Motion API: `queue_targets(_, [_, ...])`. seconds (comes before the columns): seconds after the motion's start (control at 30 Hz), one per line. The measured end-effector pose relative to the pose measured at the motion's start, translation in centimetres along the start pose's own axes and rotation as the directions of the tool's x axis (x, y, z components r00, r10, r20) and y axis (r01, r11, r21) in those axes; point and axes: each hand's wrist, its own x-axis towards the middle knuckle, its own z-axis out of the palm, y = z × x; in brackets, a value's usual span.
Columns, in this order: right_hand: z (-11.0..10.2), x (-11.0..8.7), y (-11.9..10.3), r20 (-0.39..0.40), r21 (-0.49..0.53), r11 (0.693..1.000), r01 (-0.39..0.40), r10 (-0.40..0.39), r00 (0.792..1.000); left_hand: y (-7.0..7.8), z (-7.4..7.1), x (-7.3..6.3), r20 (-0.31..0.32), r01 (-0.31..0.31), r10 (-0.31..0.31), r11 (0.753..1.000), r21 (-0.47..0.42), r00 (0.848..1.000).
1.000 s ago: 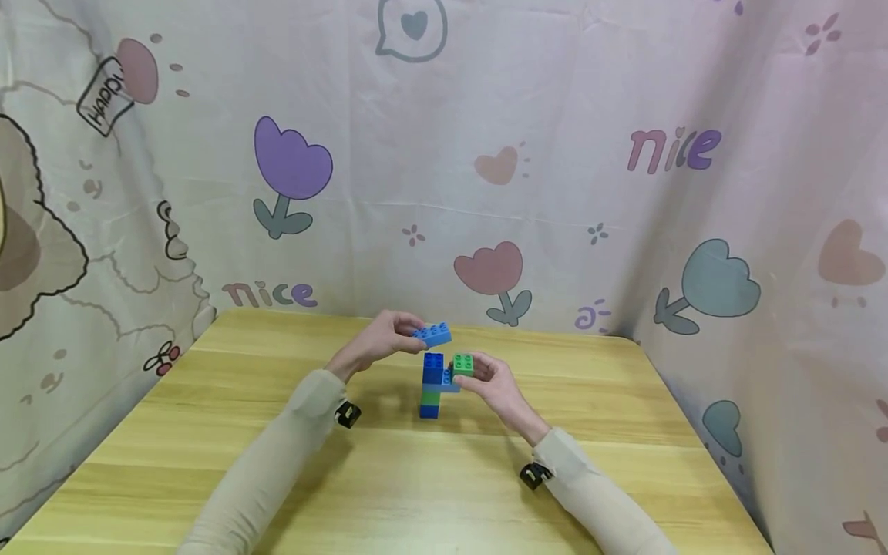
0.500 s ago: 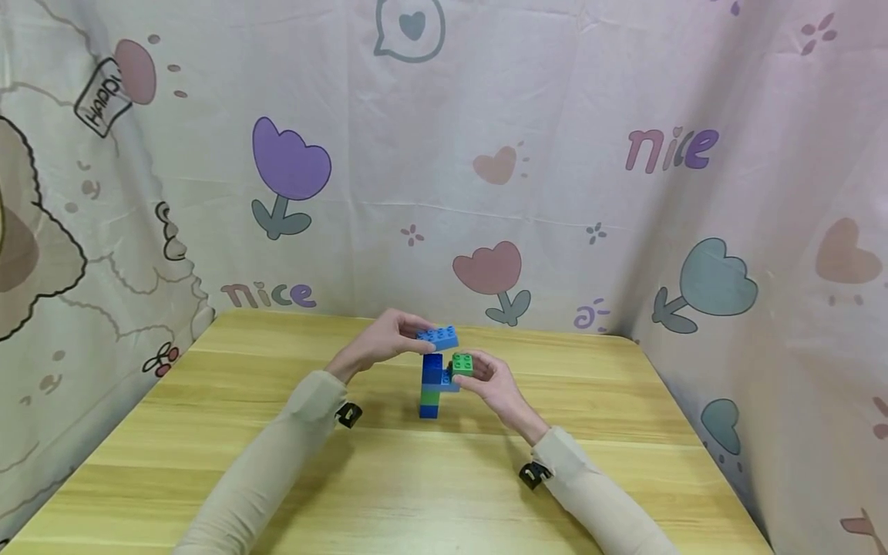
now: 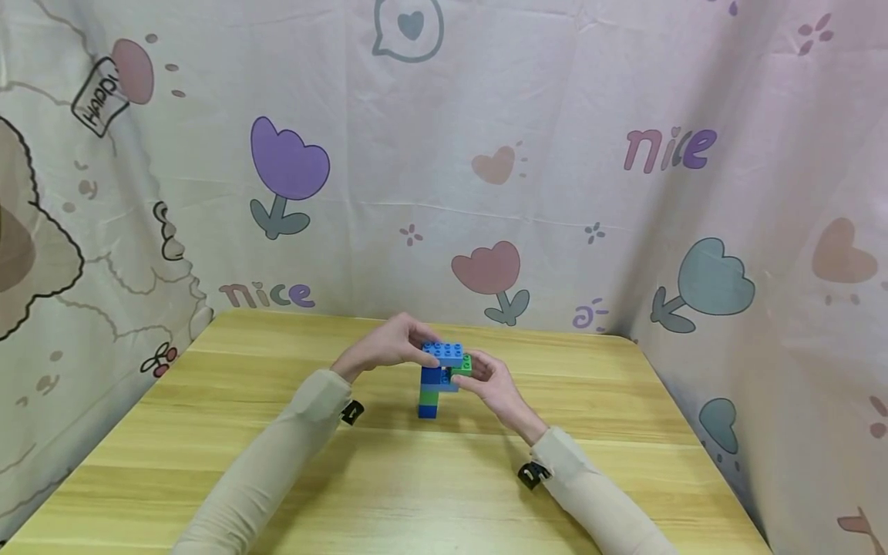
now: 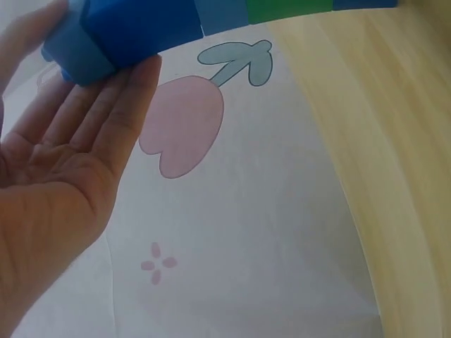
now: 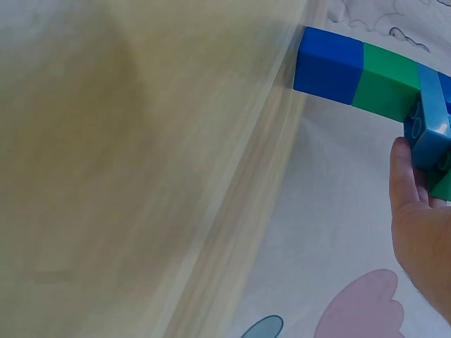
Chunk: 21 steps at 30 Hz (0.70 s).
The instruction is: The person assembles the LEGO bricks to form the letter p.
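A narrow stack of toy building bricks stands upright on the table: a dark blue brick [image 5: 329, 65] at the bottom, then a green brick [image 5: 386, 81], a light blue brick [image 5: 430, 134] jutting right, and a dark blue brick [image 3: 431, 375]. On top lies another long light blue brick [image 3: 447, 353], pinched between thumb and fingers of my left hand [image 3: 385, 345]; whether it is pressed fully down I cannot tell. My right hand [image 3: 496, 385] pinches a small green brick [image 3: 465, 365] above the jutting light blue one, partly hidden beneath the top brick.
The wooden table [image 3: 416, 486] runs back to a printed curtain [image 3: 375, 177], which also hangs along both sides. Each wrist carries a black camera band, the left band [image 3: 352, 412] and the right band [image 3: 533, 475].
My left hand has moved right and down, bringing the long light blue brick from above the stack onto its top, over part of the green brick. My right hand has stayed almost still.
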Motion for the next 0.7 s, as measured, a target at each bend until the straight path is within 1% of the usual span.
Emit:
queue_targets(0.2, [-0.03, 0.02, 0.02, -0.002, -0.001, 1.0, -0.007, 0.007, 1.0, 0.2, -0.03, 0.04, 0.016, 0.005, -0.006, 0.999, 0.04, 1.0])
queue_targets(0.37, [0.03, -0.03, 0.02, -0.003, -0.004, 1.0, -0.004, 0.004, 1.0, 0.39, -0.1, 0.1, 0.015, 0.016, -0.017, 0.995, 0.098, 1.0])
queue_targets(0.5, [0.08, 0.0, -0.03, -0.02, -0.003, 1.0, -0.008, 0.008, 1.0, 0.5, -0.06, 0.27, 0.013, 0.021, -0.023, 0.991, 0.13, 1.0])
queue_targets(0.6, [0.11, -0.02, -0.02, -0.033, -0.001, 1.0, -0.014, 0.014, 0.999, 0.65, 0.01, 0.29, 0.014, 0.024, -0.026, 0.99, 0.137, 1.0])
queue_targets(0.7, [0.17, -0.05, -0.01, -0.03, -0.005, 1.0, -0.011, 0.01, 0.999, 0.73, 0.02, 0.2, 0.018, 0.024, -0.026, 0.99, 0.139, 0.999])
